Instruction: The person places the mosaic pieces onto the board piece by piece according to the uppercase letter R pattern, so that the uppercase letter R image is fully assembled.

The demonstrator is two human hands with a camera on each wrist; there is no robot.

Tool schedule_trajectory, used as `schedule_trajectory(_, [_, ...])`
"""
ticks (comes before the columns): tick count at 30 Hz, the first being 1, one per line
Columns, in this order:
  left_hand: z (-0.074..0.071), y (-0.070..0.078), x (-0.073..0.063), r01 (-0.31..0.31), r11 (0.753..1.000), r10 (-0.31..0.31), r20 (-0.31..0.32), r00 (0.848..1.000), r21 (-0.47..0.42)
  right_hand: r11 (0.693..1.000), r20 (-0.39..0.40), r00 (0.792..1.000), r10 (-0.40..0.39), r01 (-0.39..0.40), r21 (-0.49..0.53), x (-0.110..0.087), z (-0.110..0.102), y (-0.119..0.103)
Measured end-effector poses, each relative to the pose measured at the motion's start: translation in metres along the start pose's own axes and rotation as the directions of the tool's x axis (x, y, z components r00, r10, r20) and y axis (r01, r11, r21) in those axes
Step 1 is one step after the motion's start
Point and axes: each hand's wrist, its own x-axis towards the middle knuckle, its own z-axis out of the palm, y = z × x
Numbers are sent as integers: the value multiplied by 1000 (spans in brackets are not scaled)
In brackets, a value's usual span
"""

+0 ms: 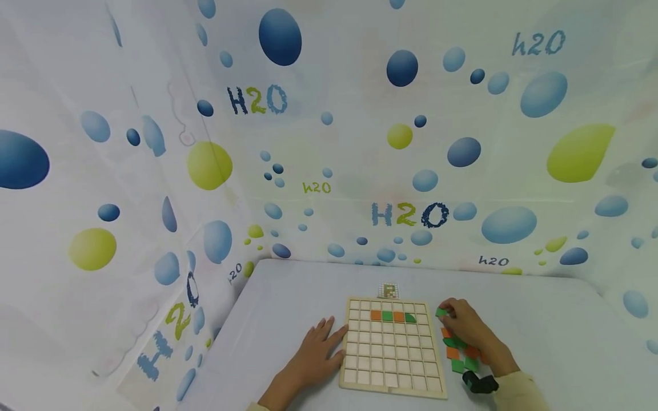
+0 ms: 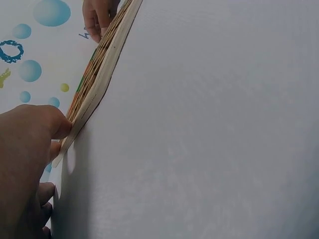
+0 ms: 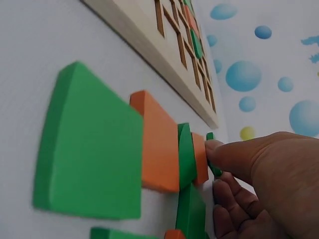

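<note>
A wooden grid board (image 1: 393,391) lies flat on the table. In its second row from the far edge sit an orange tile (image 1: 376,315), a green square tile (image 1: 388,316), another orange tile (image 1: 398,317) and a green piece with a rounded corner (image 1: 410,318). My left hand (image 1: 317,353) lies with spread fingers against the board's left edge, thumb and fingertips at its side. Off the board's far right corner, my right hand (image 1: 466,323) pinches a small green tile (image 3: 212,154) between thumb and fingers. Its exact shape is mostly hidden by them.
Loose orange tiles (image 1: 453,353) and green tiles (image 1: 457,366) lie right of the board, partly under my right forearm. A small pattern card (image 1: 388,290) sits beyond the board's far edge. A black wrist camera (image 1: 480,383) is on my right wrist. Printed sheeting (image 1: 329,142) surrounds the table.
</note>
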Motion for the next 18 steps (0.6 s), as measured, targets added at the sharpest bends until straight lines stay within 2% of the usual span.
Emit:
schedule_trajectory(13, [-1,0,-1,-6,1000,6,3,1000,-9,1000,-15,1000,-17,17,4,3,4,-18])
schedule_trajectory(18, [0,-2,0,-17,1000,17,-7,1000,-14,998,-15,998,-57,57,34,4,6,-30])
